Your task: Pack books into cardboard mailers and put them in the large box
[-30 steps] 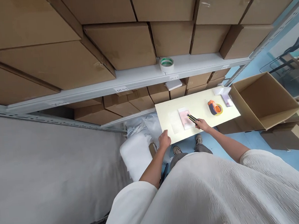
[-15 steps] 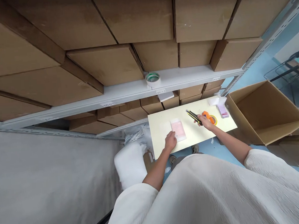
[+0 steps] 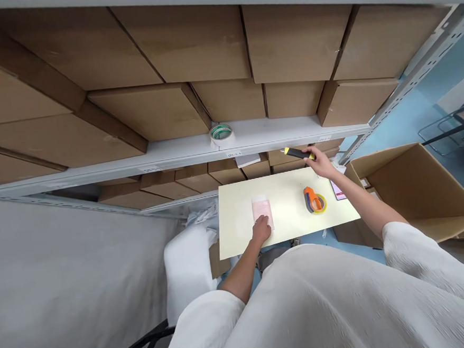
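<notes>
On the cream tabletop [image 3: 238, 216] lies a flat pink packet [image 3: 260, 208], with a whitish strip at its far end. My left hand [image 3: 262, 229] is at the near end of the packet, its fingers curled together onto it and covering part of it. Raised over the back edge of the table is my right hand [image 3: 320, 162], closed around a black and yellow utility knife [image 3: 297, 153] whose tip points left. Below that hand an orange tape dispenser [image 3: 311, 196] with a yellow-edged roll rests on the table. A phone-like item with a pink and white face [image 3: 338, 190] is partly behind my right forearm.
Shelves of cardboard boxes [image 3: 227, 100] rise behind the table. A tape roll [image 3: 222, 135] sits on the shelf edge [image 3: 269, 142]. At right stands an open carton [image 3: 435, 191]. White wrapping material [image 3: 186, 267] is at the table's left, beside a grey wall [image 3: 82, 258].
My right hand has lifted the utility knife away from the tabletop, toward the shelf, uncovering the tape dispenser. My left hand stays at the packet. The camera view has shifted slightly.
</notes>
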A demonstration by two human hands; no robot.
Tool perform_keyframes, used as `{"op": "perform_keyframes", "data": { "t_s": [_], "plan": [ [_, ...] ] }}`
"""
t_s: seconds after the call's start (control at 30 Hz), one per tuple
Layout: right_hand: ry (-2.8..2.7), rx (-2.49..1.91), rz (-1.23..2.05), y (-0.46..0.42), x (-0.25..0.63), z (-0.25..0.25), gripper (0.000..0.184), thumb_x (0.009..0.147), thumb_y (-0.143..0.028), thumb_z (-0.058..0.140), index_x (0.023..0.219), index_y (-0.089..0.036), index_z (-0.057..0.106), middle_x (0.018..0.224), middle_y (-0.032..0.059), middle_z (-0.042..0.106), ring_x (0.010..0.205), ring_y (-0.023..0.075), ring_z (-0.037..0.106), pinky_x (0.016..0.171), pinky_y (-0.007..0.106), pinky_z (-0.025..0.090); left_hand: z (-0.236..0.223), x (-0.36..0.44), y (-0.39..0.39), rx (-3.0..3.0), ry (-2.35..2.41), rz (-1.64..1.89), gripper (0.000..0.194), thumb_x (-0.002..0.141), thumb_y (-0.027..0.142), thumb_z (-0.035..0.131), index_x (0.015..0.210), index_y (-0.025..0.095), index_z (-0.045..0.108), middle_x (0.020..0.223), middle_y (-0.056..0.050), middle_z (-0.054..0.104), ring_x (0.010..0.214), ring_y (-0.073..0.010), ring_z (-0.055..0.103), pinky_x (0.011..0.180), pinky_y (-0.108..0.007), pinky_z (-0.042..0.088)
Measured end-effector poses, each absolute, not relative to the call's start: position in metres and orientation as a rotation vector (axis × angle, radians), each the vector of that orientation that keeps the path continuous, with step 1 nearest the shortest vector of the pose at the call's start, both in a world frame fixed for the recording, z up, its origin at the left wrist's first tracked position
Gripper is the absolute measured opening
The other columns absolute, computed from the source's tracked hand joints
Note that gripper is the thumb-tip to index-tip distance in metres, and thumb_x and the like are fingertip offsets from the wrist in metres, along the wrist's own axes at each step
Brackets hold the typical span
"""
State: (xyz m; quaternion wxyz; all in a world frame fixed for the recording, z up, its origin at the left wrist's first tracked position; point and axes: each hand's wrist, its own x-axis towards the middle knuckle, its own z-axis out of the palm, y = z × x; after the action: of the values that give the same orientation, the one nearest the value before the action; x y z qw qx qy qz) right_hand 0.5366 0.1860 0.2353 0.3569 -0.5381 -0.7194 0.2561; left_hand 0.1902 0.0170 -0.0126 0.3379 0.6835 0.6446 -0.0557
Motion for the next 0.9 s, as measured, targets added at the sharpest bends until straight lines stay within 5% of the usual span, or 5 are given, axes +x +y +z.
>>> {"op": "perform_keyframes", "data": {
  "t_s": [0.3,0.9],
  "plan": [
    [-2.209,-1.318,0.349,0.279,0.540,0.261,0.044,0.103,-0.034,0.048,0.143,-0.024,0.063,0.140,0.0154,0.071,0.131,0.0376,0.059,0.118,0.059,0.035,-0.008,0.201,0.018,1.726,1.731,-0.220,0.056,0.095,0.016,0.054,0.151,0.023,0.058,0.177,-0.015,0.040,0.161,-0.0323,0.042,0.126,-0.048,0.042],
    [-2.230,-1.399,0.388,0.348,0.529,0.250,0.042,0.094,-0.029,0.050,0.133,-0.024,0.066,0.138,0.0172,0.071,0.134,0.0421,0.055,0.117,0.066,0.033,-0.004,0.205,0.021,1.679,1.742,-0.271,0.049,0.098,0.017,0.051,0.147,0.021,0.060,0.179,-0.015,0.038,0.165,-0.0298,0.037,0.128,-0.047,0.042]
  ]
}}
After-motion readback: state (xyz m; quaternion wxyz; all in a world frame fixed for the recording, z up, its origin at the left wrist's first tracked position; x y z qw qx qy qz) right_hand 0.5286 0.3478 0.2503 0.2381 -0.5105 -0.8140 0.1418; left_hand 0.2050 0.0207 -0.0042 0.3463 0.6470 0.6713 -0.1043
